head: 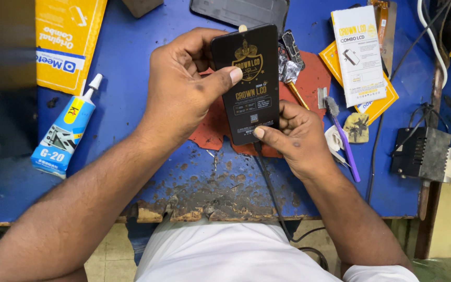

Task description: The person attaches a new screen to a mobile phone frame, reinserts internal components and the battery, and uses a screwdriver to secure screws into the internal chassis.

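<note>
Both hands held a black phone screen (249,83) upright over the middle of the worn blue workbench (131,104); the left hand (184,89) was wrapped round the screen's left edge, its thumb pressed flat on the black face and its fingers curled behind; the right hand (296,136) gripped the screen's lower right corner, thumb on the bottom edge and fingers closed behind, so both grips were tight on the screen; gold printing covered the screen's face; a dark cable (270,188) ran down from the screen's bottom edge and off the near edge of the bench; a red mat (314,75) lay on the bench beneath and behind the screen; a glue tube (66,130) with a white nozzle lay well to the left of the screen; a yellow cardboard box (66,42) sat beyond the tube, up and to the left of the screen; a white carton (358,55) lay to the right of the screen, on top of an orange packet (382,102); a purple toothbrush (343,138) lay just to the right of the right hand; a black power block (418,154) stood far to the right of the screen, near the bench's edge.
</note>
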